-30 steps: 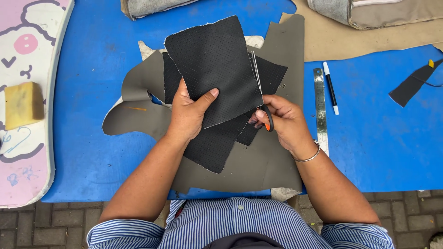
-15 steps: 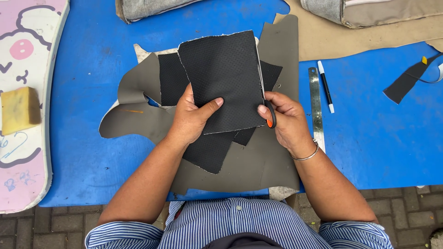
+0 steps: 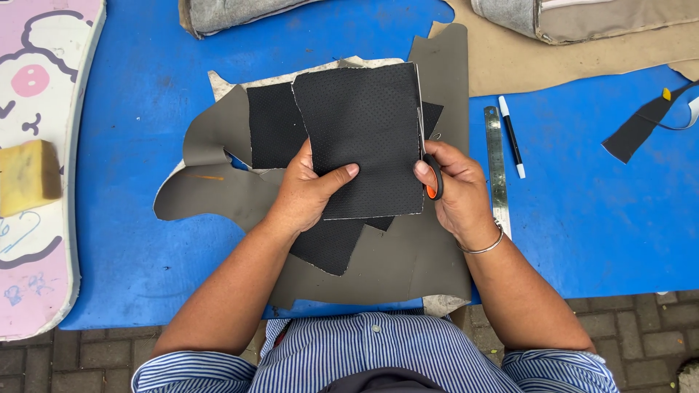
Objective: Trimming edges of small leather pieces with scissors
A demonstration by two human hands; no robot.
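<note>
Blue table (image 3: 597, 233) under grey leather hide (image 3: 218, 196), steel ruler (image 3: 496, 160), pen (image 3: 511, 136), tan sheet (image 3: 510, 65)

My left hand (image 3: 306, 193): forearm bare, reaching forward, thumb stretching flat to the right, fingers curling underneath and pinching. My right hand (image 3: 455, 185): fingers closing in a loose fist, thumb pointing left, bangle circling the wrist, forearm angling inward.

An outdoor upholstery or leather workshop: a blue tabletop (image 3: 582, 218) over paving bricks (image 3: 641, 327), strewn with leather offcuts (image 3: 218, 196), a ruler (image 3: 495, 160) and foam (image 3: 25, 178).
</note>
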